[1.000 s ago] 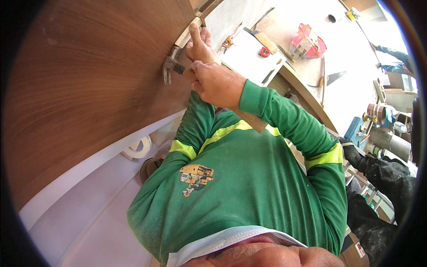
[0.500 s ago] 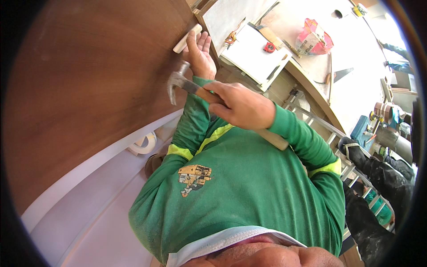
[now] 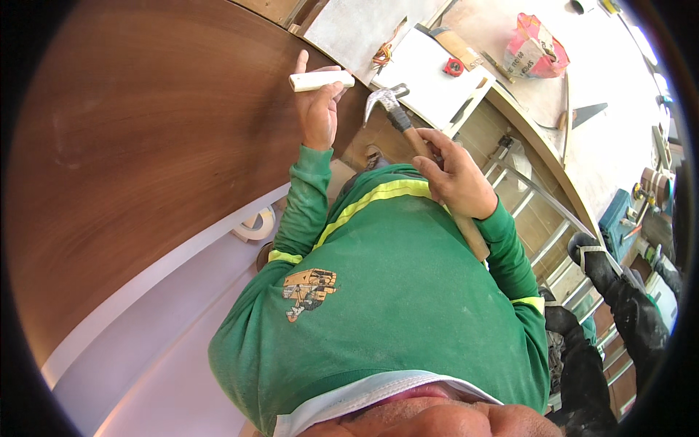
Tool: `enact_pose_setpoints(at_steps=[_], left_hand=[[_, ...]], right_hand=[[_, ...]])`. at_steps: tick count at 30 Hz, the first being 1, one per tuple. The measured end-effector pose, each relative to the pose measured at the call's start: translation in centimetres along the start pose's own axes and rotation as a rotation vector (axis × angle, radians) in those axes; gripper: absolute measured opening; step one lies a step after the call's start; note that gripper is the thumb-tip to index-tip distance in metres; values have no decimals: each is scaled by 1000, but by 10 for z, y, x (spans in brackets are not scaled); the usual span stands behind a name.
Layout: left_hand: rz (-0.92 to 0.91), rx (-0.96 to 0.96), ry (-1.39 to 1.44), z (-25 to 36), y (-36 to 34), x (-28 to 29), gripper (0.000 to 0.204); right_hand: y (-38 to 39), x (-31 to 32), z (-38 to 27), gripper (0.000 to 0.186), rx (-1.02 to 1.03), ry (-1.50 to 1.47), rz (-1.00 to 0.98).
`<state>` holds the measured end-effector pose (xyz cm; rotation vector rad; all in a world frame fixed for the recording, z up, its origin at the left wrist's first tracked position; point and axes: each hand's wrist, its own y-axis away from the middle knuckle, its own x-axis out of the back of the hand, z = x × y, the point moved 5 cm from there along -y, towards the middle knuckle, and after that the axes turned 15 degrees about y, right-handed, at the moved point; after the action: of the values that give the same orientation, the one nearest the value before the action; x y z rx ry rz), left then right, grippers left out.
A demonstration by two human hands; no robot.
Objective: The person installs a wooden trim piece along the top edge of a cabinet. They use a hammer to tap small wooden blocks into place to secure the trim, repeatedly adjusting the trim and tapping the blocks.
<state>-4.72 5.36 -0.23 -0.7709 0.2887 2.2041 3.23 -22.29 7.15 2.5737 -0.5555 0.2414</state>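
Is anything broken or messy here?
Nothing looks broken. The left hand holds a small white block against the brown wood panel, and the right hand grips a hammer. Tools lie scattered on the floor behind, near a pink bag.

Roll of white tape (image 3: 256, 223) on the pale ledge (image 3: 145, 320) below the brown wood panel (image 3: 145, 146). White board (image 3: 429, 80) bearing a small red tape measure (image 3: 453, 67). Pink bag (image 3: 534, 49) on the floor (image 3: 619, 138). Handsaw (image 3: 582, 115) lying nearby. Blue power tool (image 3: 619, 218), right.
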Motion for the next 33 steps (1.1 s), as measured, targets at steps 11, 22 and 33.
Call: enact_pose_setpoints(at_steps=[11,22,33], left_hand=[[15,-10,-184,9,-20,-35,98],[61,157,-232,17,-19,-38,75],[-19,155,-333,29,-19,-30,100]], right_hand=[[-6,32,27,49,-60,-113,-17],[-22,39,39,49,-125,-168,-35],[-34,45,35,49,-81,-172,-24]])
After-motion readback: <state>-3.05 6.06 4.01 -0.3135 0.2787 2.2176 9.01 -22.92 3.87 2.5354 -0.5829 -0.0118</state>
